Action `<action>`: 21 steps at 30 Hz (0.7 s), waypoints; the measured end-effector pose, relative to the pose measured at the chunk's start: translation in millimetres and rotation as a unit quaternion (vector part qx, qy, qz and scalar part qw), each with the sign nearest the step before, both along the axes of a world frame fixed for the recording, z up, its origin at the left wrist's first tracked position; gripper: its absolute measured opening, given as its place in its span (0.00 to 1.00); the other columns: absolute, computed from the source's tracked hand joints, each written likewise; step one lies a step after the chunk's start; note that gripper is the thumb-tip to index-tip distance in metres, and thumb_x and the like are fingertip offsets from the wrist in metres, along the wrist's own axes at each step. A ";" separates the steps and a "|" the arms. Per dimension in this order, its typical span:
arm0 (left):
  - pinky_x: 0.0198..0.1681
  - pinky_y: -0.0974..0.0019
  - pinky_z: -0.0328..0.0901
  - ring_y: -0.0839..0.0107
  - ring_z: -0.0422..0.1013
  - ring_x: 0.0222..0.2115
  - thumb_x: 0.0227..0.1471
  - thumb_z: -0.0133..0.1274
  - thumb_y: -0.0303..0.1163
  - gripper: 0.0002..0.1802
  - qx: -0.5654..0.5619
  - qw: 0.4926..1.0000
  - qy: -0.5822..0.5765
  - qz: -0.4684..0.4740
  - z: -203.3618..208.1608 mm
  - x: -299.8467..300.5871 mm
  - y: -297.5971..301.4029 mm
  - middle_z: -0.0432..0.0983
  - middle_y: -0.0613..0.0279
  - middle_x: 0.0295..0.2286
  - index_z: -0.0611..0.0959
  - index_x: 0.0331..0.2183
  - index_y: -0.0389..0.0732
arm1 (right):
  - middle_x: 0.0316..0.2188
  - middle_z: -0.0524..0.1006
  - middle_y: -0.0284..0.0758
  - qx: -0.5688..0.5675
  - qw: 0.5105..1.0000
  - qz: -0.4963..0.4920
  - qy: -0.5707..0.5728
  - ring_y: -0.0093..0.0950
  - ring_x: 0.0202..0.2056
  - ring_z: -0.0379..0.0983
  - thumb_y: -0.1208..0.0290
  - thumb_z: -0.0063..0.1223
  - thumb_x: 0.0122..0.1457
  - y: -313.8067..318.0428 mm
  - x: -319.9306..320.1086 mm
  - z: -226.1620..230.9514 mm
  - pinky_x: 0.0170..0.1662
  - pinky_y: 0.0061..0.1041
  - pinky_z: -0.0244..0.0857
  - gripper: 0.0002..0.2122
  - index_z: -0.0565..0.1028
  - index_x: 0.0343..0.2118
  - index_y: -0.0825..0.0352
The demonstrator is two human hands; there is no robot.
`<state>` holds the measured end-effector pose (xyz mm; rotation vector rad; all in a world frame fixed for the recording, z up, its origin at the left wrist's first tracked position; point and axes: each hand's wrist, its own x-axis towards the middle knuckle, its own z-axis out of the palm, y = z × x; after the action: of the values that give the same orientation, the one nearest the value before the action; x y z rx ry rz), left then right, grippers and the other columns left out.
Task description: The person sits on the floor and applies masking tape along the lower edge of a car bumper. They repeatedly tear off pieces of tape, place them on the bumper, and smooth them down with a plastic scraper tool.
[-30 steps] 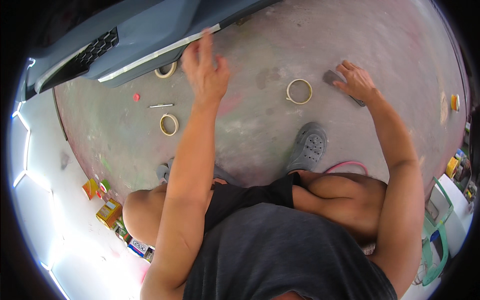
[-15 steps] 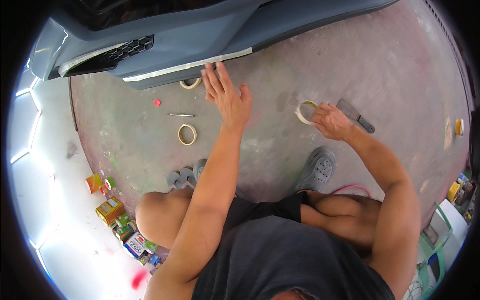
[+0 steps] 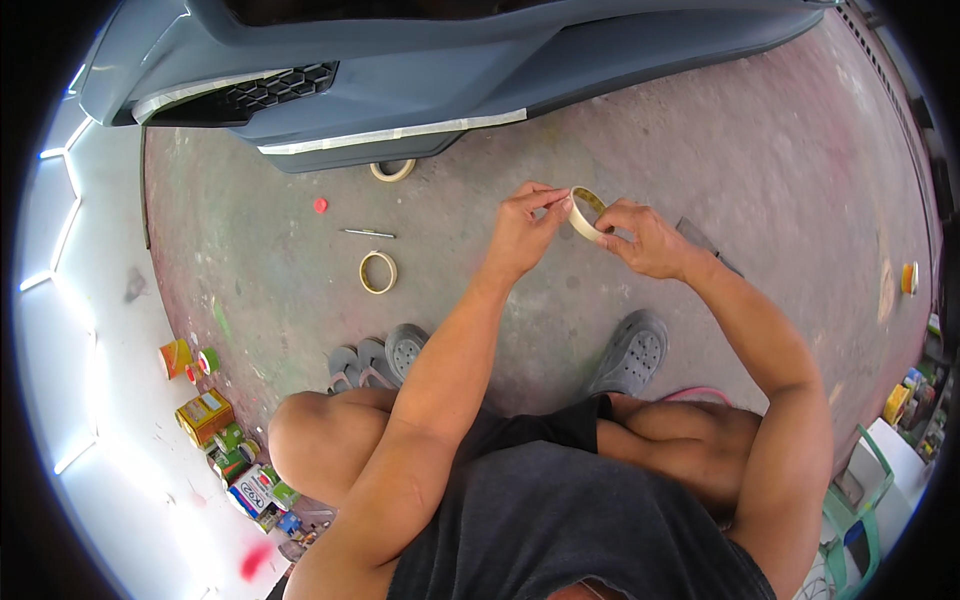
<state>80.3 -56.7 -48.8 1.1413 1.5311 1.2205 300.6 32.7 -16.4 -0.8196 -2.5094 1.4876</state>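
My right hand grips a roll of cream masking tape, its fingers hooked into the ring. From the other side my left hand pinches the roll's edge between thumb and fingers; whether a loose end is lifted there is too small to tell. Beyond both hands stands a grey-blue car bumper. A pale strip of masking tape runs along its lower edge, apart from my hands. More light tape borders the black honeycomb grille. Behind my right wrist, a putty knife lies partly hidden on the floor.
Two other tape rolls, a pen-like metal tool and a red cap lie on the floor at left. Cans and boxes line the left wall. Sandals lie by my left foot. A green chair stands at right.
My left hand has left the taped bumper edge, moving right and nearer to meet the roll. My right hand has brought the tape roll slightly left and turned it.
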 end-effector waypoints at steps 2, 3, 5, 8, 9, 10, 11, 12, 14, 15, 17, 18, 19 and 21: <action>0.34 0.67 0.66 0.71 0.74 0.31 0.58 0.62 0.27 0.11 0.003 0.999 0.034 -0.001 2.7 -0.4 0.2 0.80 0.56 0.34 0.88 0.42 0.32 | 0.36 0.80 0.43 0.039 0.999 0.011 -0.013 0.42 0.43 0.75 0.69 0.56 0.65 1.0 0.2 4.9 0.52 0.39 0.65 0.07 0.77 0.39 0.68; 0.34 0.67 0.66 0.71 0.73 0.31 0.58 0.63 0.27 0.10 0.002 0.999 0.050 -0.003 2.0 0.4 -0.2 0.80 0.55 0.33 0.88 0.40 0.31 | 0.37 0.80 0.43 0.035 0.999 0.012 -0.020 0.43 0.43 0.75 0.69 0.55 0.66 1.4 0.9 5.6 0.53 0.40 0.65 0.07 0.76 0.40 0.68; 0.33 0.67 0.65 0.71 0.72 0.30 0.59 0.62 0.27 0.09 -0.005 0.998 0.054 0.020 0.8 2.8 1.6 0.79 0.55 0.32 0.87 0.38 0.31 | 0.37 0.80 0.43 0.025 0.999 0.013 -0.033 0.44 0.43 0.75 0.68 0.53 0.67 2.8 1.3 5.1 0.54 0.41 0.64 0.08 0.75 0.42 0.68; 0.33 0.64 0.66 0.68 0.73 0.29 0.60 0.60 0.27 0.08 -0.011 0.997 0.067 0.046 5.2 7.4 4.1 0.79 0.53 0.31 0.84 0.37 0.30 | 0.34 0.80 0.45 0.050 0.998 -0.003 0.044 0.47 0.41 0.75 0.68 0.52 0.68 1.5 -0.1 0.6 0.52 0.44 0.64 0.08 0.73 0.44 0.66; 0.33 0.62 0.66 0.66 0.73 0.29 0.61 0.60 0.27 0.08 -0.013 0.996 0.073 0.055 6.3 7.9 4.6 0.79 0.52 0.31 0.83 0.36 0.30 | 0.34 0.80 0.45 0.047 0.998 -0.001 0.044 0.48 0.41 0.75 0.67 0.52 0.68 2.5 -1.1 2.2 0.52 0.44 0.64 0.08 0.73 0.45 0.66; 0.32 0.64 0.65 0.69 0.70 0.28 0.62 0.59 0.28 0.08 -0.003 0.994 0.093 0.056 5.6 8.3 4.4 0.78 0.55 0.29 0.82 0.37 0.31 | 0.34 0.80 0.45 0.044 0.998 0.001 0.044 0.48 0.41 0.75 0.67 0.52 0.68 4.1 -1.9 5.4 0.52 0.44 0.64 0.09 0.73 0.45 0.65; 0.31 0.65 0.64 0.71 0.68 0.27 0.63 0.58 0.28 0.09 0.006 0.992 0.113 0.056 4.3 8.7 3.8 0.76 0.57 0.28 0.80 0.37 0.31 | 0.34 0.80 0.44 0.040 0.998 0.002 0.044 0.49 0.41 0.75 0.67 0.52 0.68 5.7 -1.7 6.6 0.52 0.44 0.64 0.09 0.72 0.45 0.65; 0.30 0.67 0.62 0.74 0.65 0.26 0.64 0.57 0.29 0.09 0.017 0.990 0.132 0.056 3.6 10.1 4.7 0.75 0.60 0.26 0.79 0.37 0.31 | 0.34 0.80 0.45 0.040 0.999 -0.001 0.029 0.49 0.41 0.75 0.66 0.51 0.69 8.2 -0.6 6.7 0.52 0.44 0.65 0.10 0.72 0.47 0.65; 0.30 0.64 0.63 0.71 0.66 0.25 0.65 0.54 0.28 0.08 0.099 0.973 0.198 0.063 1.2 15.1 7.1 0.75 0.58 0.26 0.78 0.36 0.32 | 0.34 0.81 0.45 0.039 0.999 -0.007 -0.001 0.49 0.42 0.76 0.66 0.51 0.69 13.8 2.3 6.5 0.52 0.44 0.66 0.12 0.70 0.51 0.64; 0.30 0.63 0.63 0.70 0.66 0.24 0.65 0.53 0.28 0.07 0.141 0.961 0.229 0.066 2.8 18.2 9.4 0.75 0.56 0.26 0.77 0.36 0.32 | 0.35 0.81 0.46 0.016 0.999 -0.029 -0.027 0.49 0.43 0.76 0.65 0.51 0.69 17.5 4.4 7.6 0.52 0.45 0.66 0.15 0.69 0.55 0.63; 0.31 0.61 0.64 0.67 0.67 0.25 0.65 0.53 0.27 0.07 0.139 0.960 0.239 0.052 6.7 25.0 10.0 0.75 0.55 0.26 0.77 0.36 0.33 | 0.37 0.81 0.49 -0.029 0.994 -0.074 -0.080 0.50 0.44 0.77 0.64 0.52 0.69 24.5 9.1 11.1 0.51 0.46 0.68 0.21 0.65 0.63 0.61; 0.31 0.60 0.64 0.66 0.68 0.25 0.66 0.52 0.27 0.07 0.138 0.959 0.245 0.046 8.8 27.5 10.2 0.76 0.54 0.26 0.77 0.36 0.33 | 0.37 0.81 0.50 -0.005 0.992 -0.066 -0.110 0.50 0.44 0.77 0.64 0.52 0.69 28.1 9.4 13.9 0.50 0.46 0.69 0.25 0.62 0.66 0.59; 0.32 0.60 0.64 0.66 0.68 0.25 0.65 0.52 0.28 0.07 0.102 0.969 0.221 0.050 8.8 29.4 10.5 0.75 0.54 0.26 0.77 0.36 0.33 | 0.38 0.81 0.50 0.020 0.988 -0.059 -0.140 0.50 0.44 0.77 0.63 0.52 0.69 31.4 8.2 18.3 0.50 0.46 0.69 0.28 0.59 0.69 0.58; 0.33 0.60 0.64 0.67 0.68 0.26 0.65 0.53 0.28 0.08 0.028 0.983 0.173 0.059 9.9 32.0 10.6 0.75 0.55 0.26 0.78 0.36 0.33 | 0.38 0.82 0.50 0.059 0.978 -0.052 -0.193 0.50 0.43 0.78 0.63 0.53 0.68 33.9 3.6 29.4 0.49 0.47 0.69 0.33 0.54 0.73 0.55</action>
<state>112.3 -46.1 -39.0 1.3707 1.8533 1.1932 304.2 66.5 13.0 -1.3058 -2.7338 1.2309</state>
